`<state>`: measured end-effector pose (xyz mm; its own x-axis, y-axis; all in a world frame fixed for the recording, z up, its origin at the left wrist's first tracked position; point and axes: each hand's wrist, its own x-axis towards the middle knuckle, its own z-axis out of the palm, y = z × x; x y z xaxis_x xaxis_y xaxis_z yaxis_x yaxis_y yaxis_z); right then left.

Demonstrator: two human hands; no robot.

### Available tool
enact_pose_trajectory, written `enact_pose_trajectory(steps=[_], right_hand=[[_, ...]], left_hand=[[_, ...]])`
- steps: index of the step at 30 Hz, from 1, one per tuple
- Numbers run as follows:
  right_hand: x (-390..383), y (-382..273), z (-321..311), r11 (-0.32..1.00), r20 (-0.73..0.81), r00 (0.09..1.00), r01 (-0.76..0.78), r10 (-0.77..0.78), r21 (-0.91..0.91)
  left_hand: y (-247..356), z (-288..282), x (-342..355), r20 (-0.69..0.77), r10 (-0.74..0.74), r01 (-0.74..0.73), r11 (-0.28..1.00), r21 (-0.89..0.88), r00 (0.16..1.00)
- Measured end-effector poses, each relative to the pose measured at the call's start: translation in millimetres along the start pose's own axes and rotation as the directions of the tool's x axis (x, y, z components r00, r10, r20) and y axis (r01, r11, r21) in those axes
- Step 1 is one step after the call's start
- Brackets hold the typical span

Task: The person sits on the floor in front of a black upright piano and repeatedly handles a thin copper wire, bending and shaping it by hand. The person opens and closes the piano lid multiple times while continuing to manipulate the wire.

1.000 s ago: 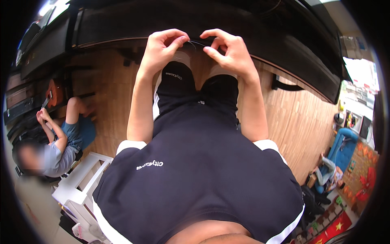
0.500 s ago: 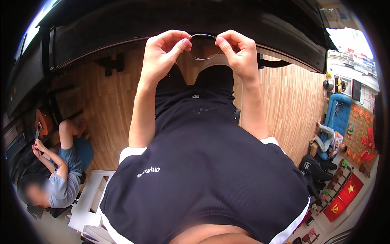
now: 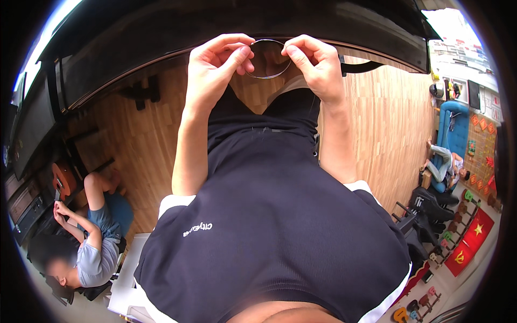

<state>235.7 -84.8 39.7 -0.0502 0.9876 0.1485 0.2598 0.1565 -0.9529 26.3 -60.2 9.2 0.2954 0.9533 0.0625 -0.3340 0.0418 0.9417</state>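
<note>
A thin, silvery coil of string-like wire makes a round loop between my two hands, out over my knees. Thumb and fingertips of my left hand pinch its left side, the other fingers curled in. On the opposite side, my right hand grips the coil between thumb and index finger. Both forearms reach forward, and the fingertips stay a short gap apart. Just beyond the hands runs the edge of a glossy black furniture piece. Where the wire's ends lie cannot be made out.
To the left sits a person near a brown guitar, with a white piece of furniture closer to me. At right are a black chair, a blue sofa with another person, and small hanging instruments. Wooden flooring lies below.
Both hands have risen slightly, still pinching the coil. The loop now looks rounder and more face-on, its strands closer together. The whole view has shifted a little.
</note>
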Motion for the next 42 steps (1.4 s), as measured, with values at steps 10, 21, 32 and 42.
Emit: enact_pose_trajectory(steps=[10, 21, 32, 42], right_hand=[[-5, 9, -12, 0.99, 0.042, 0.996, -0.079, 0.074, 0.118], [2, 17, -14, 0.98, 0.032, 0.996, -0.093, 0.089, 0.175], [1, 9, -12, 0.988, 0.054, 0.998, -0.048, 0.04, 0.149], [-1, 5, -5, 0.978, 0.068, 0.998, -0.001, -0.014, 0.209]], left_hand=[[-6, 22, 2, -0.037, 0.369, -0.306, 0.819, 0.485, 0.929], [-3, 24, 1, -0.015, 0.238, -0.218, 0.909, 0.355, 0.971], [-2, 8, 4, 0.088, -0.207, 0.222, 0.947, -0.23, 0.974], [-14, 5, 3, 0.441, -0.139, 0.409, 0.683, -0.605, 0.887]])
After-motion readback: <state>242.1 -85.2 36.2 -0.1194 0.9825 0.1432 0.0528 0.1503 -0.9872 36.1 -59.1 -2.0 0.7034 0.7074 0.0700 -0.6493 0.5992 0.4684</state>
